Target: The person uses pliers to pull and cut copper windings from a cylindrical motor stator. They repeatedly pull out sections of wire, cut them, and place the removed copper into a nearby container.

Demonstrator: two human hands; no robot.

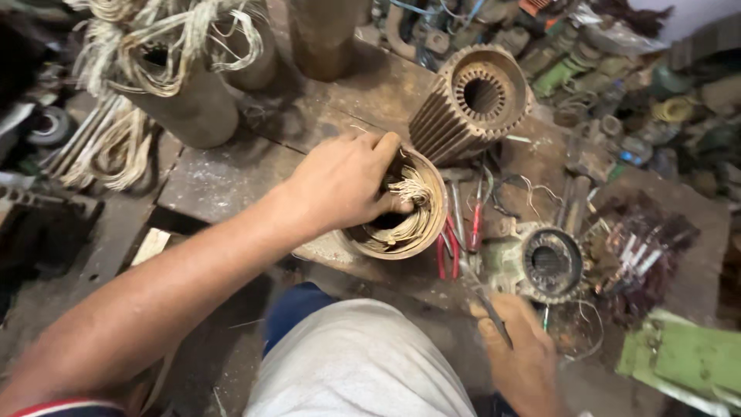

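My left hand (343, 181) reaches into the open top of a round motor stator (429, 232) standing on the workbench, with its fingers closed on the pale winding wires (413, 193) inside. My right hand (525, 355) is low at the bench's near edge, gripping a thin metal tool (482, 289) that points up toward the stator. Red-handled pliers (450, 247) lie just right of the stator.
A ribbed motor housing (471, 104) lies on its side behind the stator. A small round stator (549, 264) sits at right, beside a tangle of dark burnt wire (644, 255). Cylinders with loose wire bundles (166, 58) stand at the back left. A green part (687, 359) is at lower right.
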